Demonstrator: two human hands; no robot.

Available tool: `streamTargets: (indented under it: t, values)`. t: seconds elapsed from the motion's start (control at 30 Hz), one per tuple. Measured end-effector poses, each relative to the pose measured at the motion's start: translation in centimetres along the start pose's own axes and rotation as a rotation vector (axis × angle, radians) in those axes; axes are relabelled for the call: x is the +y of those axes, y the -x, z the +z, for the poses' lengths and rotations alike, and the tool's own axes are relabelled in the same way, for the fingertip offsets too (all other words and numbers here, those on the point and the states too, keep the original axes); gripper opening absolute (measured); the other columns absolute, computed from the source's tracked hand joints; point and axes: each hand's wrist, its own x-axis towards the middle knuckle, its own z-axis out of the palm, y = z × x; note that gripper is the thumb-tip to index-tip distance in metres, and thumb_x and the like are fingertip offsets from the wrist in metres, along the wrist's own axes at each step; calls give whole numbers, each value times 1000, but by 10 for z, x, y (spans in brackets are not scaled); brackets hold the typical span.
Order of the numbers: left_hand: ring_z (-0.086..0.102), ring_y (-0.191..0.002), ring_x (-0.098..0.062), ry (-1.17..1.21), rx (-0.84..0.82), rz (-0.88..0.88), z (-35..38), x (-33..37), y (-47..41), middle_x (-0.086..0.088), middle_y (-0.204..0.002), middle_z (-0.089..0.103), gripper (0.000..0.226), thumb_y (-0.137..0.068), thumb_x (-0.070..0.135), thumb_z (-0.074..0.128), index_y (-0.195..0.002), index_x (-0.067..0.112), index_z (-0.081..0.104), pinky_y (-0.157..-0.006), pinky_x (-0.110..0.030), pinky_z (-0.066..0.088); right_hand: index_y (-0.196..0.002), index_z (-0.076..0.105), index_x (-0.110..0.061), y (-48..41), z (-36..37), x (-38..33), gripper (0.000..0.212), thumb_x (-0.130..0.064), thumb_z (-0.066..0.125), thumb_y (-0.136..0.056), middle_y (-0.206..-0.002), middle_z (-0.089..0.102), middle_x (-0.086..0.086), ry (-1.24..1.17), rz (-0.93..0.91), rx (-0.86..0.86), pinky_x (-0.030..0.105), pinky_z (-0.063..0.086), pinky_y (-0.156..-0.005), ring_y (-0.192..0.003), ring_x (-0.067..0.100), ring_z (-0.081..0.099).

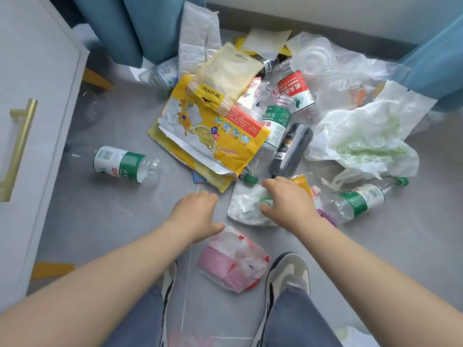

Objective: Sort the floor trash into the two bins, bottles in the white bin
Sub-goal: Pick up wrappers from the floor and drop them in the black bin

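Right-hand grip (288,201) curled over crumpled white paper towel (246,205) at floor centre, six o'clock from the bottle pile, left hand (195,211) loose and empty; light, soft, best pinched by its bunched middle.

Grey floor (105,221), white cabinet (37,83), blue curtains (130,23)

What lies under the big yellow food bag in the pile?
Under the yellow bag, a second yellow package edge and a blue scrap poke out; anything further beneath is covered.
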Motion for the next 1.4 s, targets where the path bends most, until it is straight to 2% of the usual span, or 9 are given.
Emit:
streamTargets:
  t: [0.13,0.23,0.4,0.6,0.77,0.87,1.03,1.27,1.4]
  values:
    - [50,-112,-26,34,6,30,22,-2,-7,-4,-119,51,70,-72,63,64,-121,16,48,-90,-33,42,-128,51,-19,-9,14,8,50,-35,62,-83,-116,54,3,-23,-7,66,32,41,-87,-109,26,49]
    - [45,-113,-24,50,3,56,31,0,-11,-1,-117,46,79,-64,71,65,-121,18,48,-96,-33,42,-130,50,-20,-11,22,10,57,-42,64,-79,-129,49,-2,39,-47,88,33,38,-95,-117,24,40]
    - [39,-109,-23,4,30,68,33,4,-19,0,-114,37,83,-54,75,68,-113,20,48,-93,-34,41,-133,49,-20,-13,39,7,77,-58,70,-69,-154,22,1,175,-1,84,43,25,-108,-138,29,17]
    - [34,-112,-24,-115,42,60,43,12,-19,-1,-119,32,86,-49,74,71,-113,23,44,-93,-38,35,-133,44,-19,-20,52,7,85,-63,71,-66,-160,-6,6,187,67,69,50,22,-110,-145,35,-7]
    - [33,-115,-24,-144,32,80,44,10,-24,-1,-120,33,69,-59,59,76,-112,25,49,-96,-38,35,-121,49,-18,-19,61,8,66,-51,74,-70,-161,-1,6,101,48,95,57,13,-115,-145,35,-16]
    - [34,-114,-23,-117,18,89,43,7,-28,0,-119,36,51,-66,49,76,-108,26,58,-95,-35,35,-113,52,-16,-18,63,10,58,-48,76,-70,-160,8,8,64,42,113,57,13,-116,-146,35,-14]
    - [40,-107,-21,63,5,130,38,-7,-34,2,-109,47,21,-76,36,72,-91,22,68,-84,-26,37,-109,53,-14,-18,64,13,57,-49,76,-70,-158,16,10,37,44,134,54,14,-116,-147,34,-11]
    - [46,-103,-22,261,259,80,2,-33,-43,2,-97,53,13,-74,31,76,-81,23,69,-86,-30,38,-110,54,-13,-18,65,15,55,-46,75,-72,-157,19,10,16,50,140,51,15,-115,-147,33,-12]
    - [47,-104,-25,220,409,148,-21,-35,-59,-2,-101,54,14,-74,28,77,-83,19,72,-91,-34,39,-111,55,-13,-19,66,14,56,-46,76,-71,-156,22,11,3,52,150,50,16,-116,-147,33,-11]
